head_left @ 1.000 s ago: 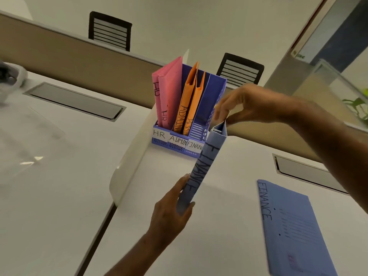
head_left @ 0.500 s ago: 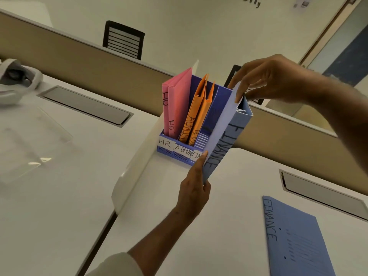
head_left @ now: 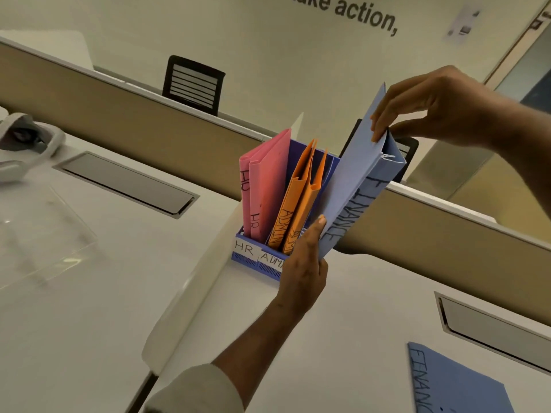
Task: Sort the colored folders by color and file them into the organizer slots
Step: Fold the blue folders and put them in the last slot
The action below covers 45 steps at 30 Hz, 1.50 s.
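Note:
A blue organizer stands on the white desk with labels HR and ADMIN showing. Two pink HR folders fill its left slot and two orange ADMIN folders the middle one. A light blue FINANCE folder stands tilted over the right slot. My right hand pinches its top corner. My left hand grips its lower edge and hides the third label. Whether the folder's bottom is inside the slot is hidden. A second blue FINANCE folder lies flat at the lower right.
A beige partition runs behind the organizer. A low white divider splits the desk just left of the organizer. Grey cable hatches are set into the desk. A white headset lies far left.
Both hands have carried the FINANCE folder up and away from me, from above the desk to the organizer's right slot. The camera has tilted upward.

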Each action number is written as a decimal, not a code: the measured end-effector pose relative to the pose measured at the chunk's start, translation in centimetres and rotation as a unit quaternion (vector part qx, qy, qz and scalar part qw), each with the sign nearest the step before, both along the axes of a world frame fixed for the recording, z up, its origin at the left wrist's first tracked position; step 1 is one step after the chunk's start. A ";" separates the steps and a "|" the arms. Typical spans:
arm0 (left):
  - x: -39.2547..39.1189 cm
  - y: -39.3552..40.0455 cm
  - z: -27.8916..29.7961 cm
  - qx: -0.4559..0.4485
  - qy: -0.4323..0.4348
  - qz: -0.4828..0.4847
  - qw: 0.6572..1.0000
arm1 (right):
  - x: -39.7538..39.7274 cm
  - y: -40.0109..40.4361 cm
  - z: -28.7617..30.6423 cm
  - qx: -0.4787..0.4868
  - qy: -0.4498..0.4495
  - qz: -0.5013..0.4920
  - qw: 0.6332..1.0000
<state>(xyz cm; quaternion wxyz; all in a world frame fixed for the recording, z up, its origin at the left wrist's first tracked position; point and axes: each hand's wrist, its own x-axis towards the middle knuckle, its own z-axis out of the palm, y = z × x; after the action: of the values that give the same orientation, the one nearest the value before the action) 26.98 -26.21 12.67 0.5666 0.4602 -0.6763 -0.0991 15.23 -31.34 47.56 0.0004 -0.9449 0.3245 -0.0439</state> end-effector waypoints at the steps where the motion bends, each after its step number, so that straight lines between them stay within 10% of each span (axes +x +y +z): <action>1: -0.2 -0.8 -0.2 0.002 0.001 0.002 1.000 | -0.1 -0.8 -0.1 -0.005 0.006 0.002 1.000; 45: -1.7 -6.4 -7.9 0.196 -0.022 0.022 0.980 | -3.5 -10.4 -15.7 -0.020 0.010 -0.070 0.997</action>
<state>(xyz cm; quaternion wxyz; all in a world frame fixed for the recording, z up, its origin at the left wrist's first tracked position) 25.23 -32.66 4.78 0.4528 0.5789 -0.6457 -0.2073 11.70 -41.69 31.85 -0.0251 -0.9200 0.3891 -0.0408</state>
